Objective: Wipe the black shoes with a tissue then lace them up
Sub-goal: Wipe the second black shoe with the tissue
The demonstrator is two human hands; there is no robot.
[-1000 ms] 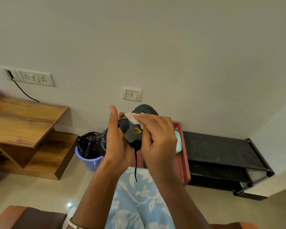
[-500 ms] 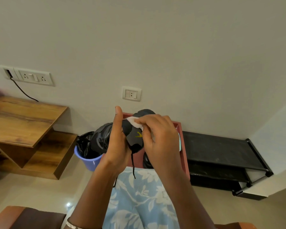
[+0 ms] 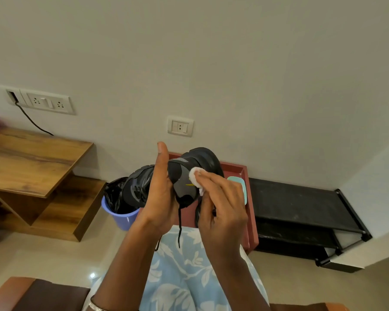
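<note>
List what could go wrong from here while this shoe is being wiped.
The left hand alone holds the black shoe in the air. A hard push from the tissue in the right hand might knock it loose, perhaps toward the lined bin below. The loose lace dangles over the lap and could snag on a finger.

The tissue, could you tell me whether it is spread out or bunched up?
Bunched up: the tissue is a small white wad, which the right hand presses against the black shoe.
</note>
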